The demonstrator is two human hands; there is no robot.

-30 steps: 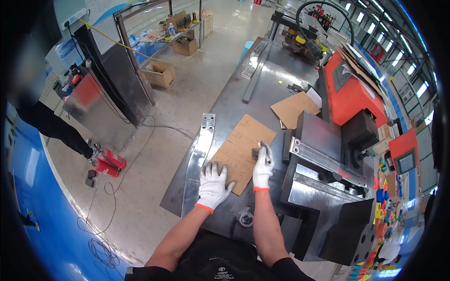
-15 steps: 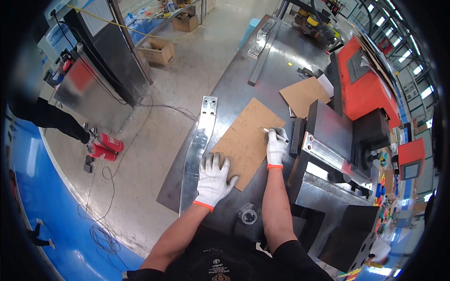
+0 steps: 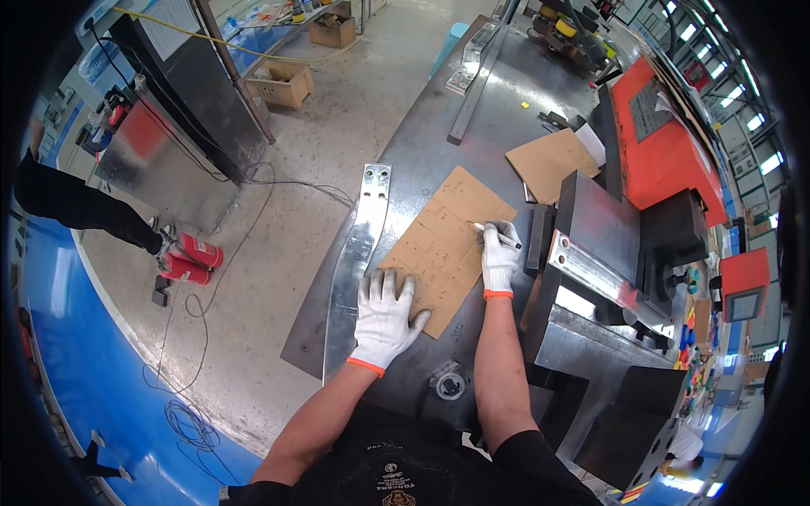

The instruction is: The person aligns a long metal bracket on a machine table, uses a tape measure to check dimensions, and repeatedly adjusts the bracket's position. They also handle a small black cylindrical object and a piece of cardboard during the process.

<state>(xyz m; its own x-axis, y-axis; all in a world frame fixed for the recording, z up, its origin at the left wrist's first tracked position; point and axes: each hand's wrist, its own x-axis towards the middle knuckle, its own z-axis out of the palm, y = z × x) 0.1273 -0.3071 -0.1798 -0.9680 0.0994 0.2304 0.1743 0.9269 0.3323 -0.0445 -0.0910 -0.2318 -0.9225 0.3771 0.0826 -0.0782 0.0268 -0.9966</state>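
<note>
Ctr. frame: my L hand (image 3: 387,317) lies, fingers spread, on cardboard (image 3: 450,253); my R hand (image 3: 500,255) pinches a pen (image 3: 510,243). Many marks (image 3: 435,245) done; remainder unclear to me.

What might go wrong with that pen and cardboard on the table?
The cardboard could slide, since the left hand rests only near its lower left edge. The pen might slip off, because the right hand holds it near the cardboard's right edge. The metal bar could get knocked down, as it lies near the table's left edge.
</note>
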